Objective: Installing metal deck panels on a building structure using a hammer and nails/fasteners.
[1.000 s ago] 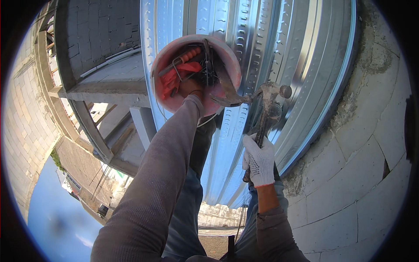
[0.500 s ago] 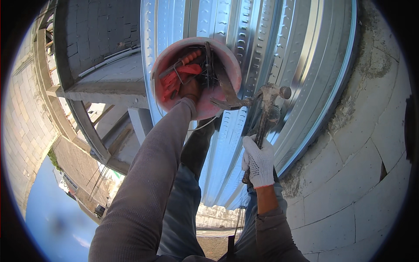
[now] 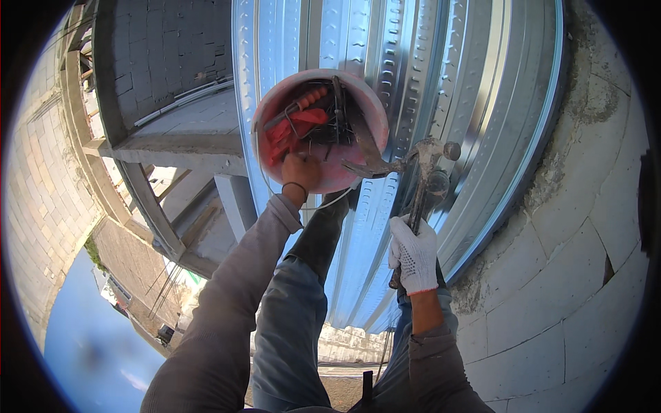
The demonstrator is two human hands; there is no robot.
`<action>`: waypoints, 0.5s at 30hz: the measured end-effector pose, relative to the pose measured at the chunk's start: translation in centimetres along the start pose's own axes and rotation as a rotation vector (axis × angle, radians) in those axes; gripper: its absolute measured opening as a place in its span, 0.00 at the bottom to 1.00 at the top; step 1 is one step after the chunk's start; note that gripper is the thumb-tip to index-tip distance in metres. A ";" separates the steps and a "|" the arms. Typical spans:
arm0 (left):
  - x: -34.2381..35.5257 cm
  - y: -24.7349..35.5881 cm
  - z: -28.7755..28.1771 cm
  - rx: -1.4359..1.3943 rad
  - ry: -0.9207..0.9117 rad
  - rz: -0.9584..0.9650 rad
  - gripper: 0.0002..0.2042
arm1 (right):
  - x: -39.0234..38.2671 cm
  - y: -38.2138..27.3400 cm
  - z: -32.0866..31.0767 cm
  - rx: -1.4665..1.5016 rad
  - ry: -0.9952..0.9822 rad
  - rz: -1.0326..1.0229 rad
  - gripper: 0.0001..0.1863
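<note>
A pink bucket [image 3: 377, 113] stands on ribbed metal sheeting. My bare left hand [image 3: 301, 172] is inside its near rim, fingers curled closed; whatever they hold is hidden. Near that hand lie a crumpled red plastic piece [image 3: 292, 131], a tool with an orange ribbed handle [image 3: 311, 98], thin dark nails and a dark-handled tool [image 3: 338, 96]. A rusty curved metal blade [image 3: 365, 138] leans out over the bucket's right side. My right hand [image 3: 415, 255], in a white dotted glove, is closed round the handle of a claw hammer [image 3: 421, 189], its head up beside the bucket.
Shiny corrugated metal decking [image 3: 372, 261] runs under the bucket and between my legs. A pale block wall [image 3: 551, 275] curves along the right. On the left, past the decking's edge, concrete beams [image 3: 186, 153] frame openings to lower levels. A white wire handle [image 3: 323, 205] hangs from the bucket.
My left hand has drawn back toward me, up from deep in the bucket to its near rim. The right hand keeps its grip on the hammer. The view has shifted slightly.
</note>
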State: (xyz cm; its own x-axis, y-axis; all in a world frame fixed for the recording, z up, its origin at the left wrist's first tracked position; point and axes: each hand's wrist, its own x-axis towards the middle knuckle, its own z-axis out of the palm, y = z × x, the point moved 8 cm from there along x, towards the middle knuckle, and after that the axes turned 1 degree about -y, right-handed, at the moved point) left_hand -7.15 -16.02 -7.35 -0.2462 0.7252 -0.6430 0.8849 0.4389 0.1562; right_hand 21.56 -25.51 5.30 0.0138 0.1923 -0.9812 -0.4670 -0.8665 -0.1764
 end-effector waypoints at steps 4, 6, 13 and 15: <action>-8.0 5.0 -2.7 -0.842 -0.476 -0.064 0.11 | -0.4 -1.0 0.1 -0.099 -0.054 -0.105 0.06; -12.7 8.4 -3.3 -0.714 -0.767 0.094 0.11 | -0.9 -2.0 0.6 -0.129 -0.076 -0.197 0.05; -16.9 12.0 -1.8 -0.556 -0.907 0.181 0.09 | -0.7 -1.6 2.7 -0.275 -0.205 -0.336 0.05; -16.6 12.2 -1.4 -0.536 -0.870 0.214 0.09 | -0.5 -1.5 2.3 -0.414 -0.162 -0.416 0.05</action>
State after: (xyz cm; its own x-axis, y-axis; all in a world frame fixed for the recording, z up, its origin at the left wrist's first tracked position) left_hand 7.19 -21.91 6.29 0.4533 0.2761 -0.8476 0.5329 0.6783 0.5059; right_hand 20.21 -23.28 6.23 -0.0283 0.5930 -0.8047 -0.0683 -0.8043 -0.5903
